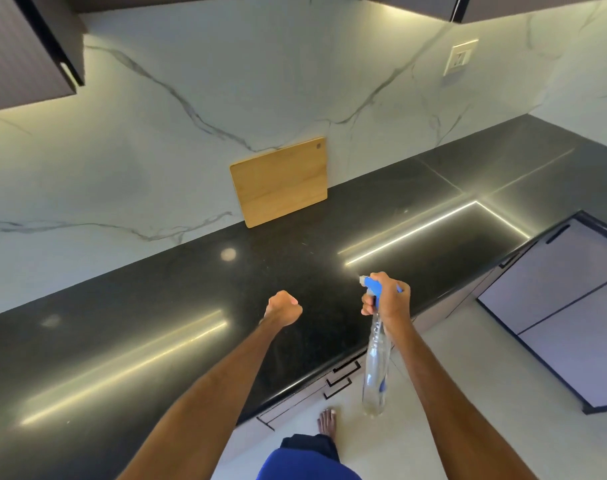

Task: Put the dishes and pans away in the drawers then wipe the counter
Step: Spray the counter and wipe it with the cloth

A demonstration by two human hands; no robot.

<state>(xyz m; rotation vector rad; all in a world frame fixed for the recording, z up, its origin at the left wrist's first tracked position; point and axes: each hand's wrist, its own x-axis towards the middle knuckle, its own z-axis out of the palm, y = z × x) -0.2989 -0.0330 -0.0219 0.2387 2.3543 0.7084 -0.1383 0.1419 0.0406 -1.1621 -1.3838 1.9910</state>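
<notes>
From the head camera: a person is standing at the polished black stone counter [191,306], the right hand [385,296] gripping the neck of a clear plastic spray bottle with a blue trigger head [376,368], fingers curled round the trigger, nozzle pointing over the counter. The left hand [283,308] is hovering above the counter, curled into a fist, holding nothing. A rectangular wooden cutting board [281,181] is leaning against the marble wall. Pale drawers with black handles [343,375] are sitting closed below.

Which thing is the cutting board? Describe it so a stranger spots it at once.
Start at the long black counter and go back to the white marble wall. The cutting board stands on edge there, leaning on it. It is the only tan wooden thing.
</notes>
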